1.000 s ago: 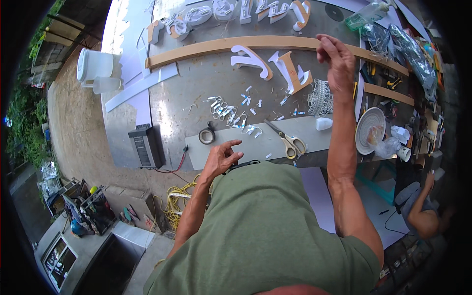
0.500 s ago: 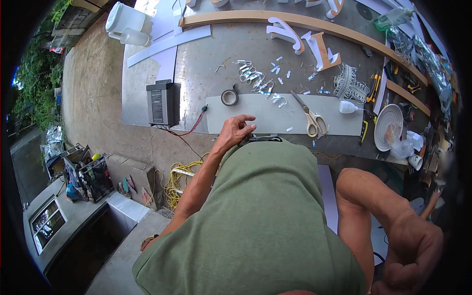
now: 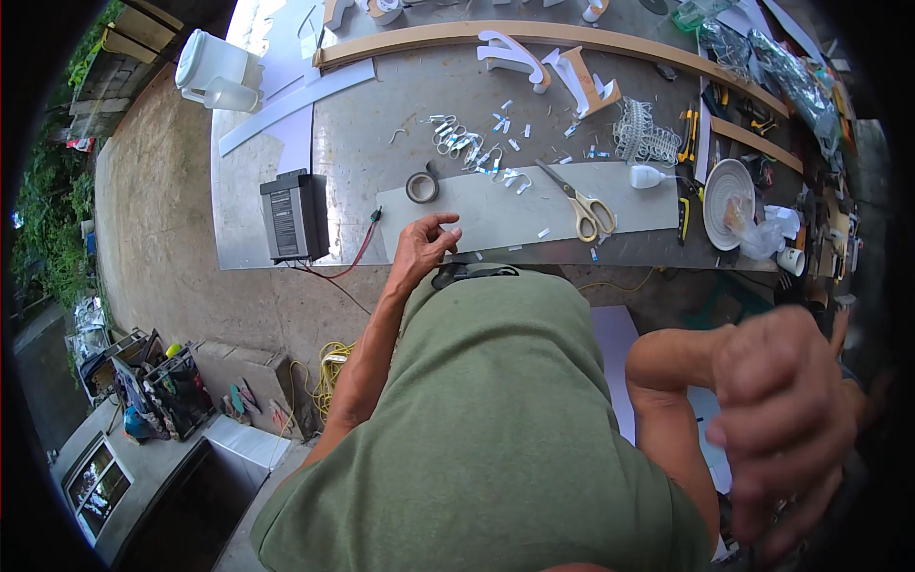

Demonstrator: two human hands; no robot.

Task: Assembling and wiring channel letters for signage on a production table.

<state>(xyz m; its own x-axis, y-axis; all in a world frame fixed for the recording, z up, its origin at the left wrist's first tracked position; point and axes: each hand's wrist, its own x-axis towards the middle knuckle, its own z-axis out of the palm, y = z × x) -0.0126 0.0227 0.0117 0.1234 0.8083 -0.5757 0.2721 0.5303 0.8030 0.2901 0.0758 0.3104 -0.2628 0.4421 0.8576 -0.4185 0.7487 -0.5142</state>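
Observation:
My left hand point(image 3: 426, 246) is at the near edge of the metal table, just in front of my green shirt. Its index finger and thumb reach out with a gap between them, and I see nothing held. A roll of dark tape point(image 3: 422, 187) lies just beyond it on a grey flat strip point(image 3: 496, 214). Scissors point(image 3: 583, 207) with pale handles rest on the same strip, to the right. My right hand point(image 3: 786, 410) is raised at the lower right, away from the table. Its fingers bend downward but are smeared by motion, so their grip is unclear.
On the left of the table stand a black box with cables point(image 3: 293, 217) and a white pitcher point(image 3: 212, 62). Small LED module strings point(image 3: 467, 143), cut-out letters point(image 3: 581, 81) and a long brown strip point(image 3: 534, 30) lie farther back. A white plate point(image 3: 729, 205) is at right.
My right hand has risen from the lower right corner and moved up toward the table's side. My left hand keeps its place by the table edge. The whole view has shifted slightly.

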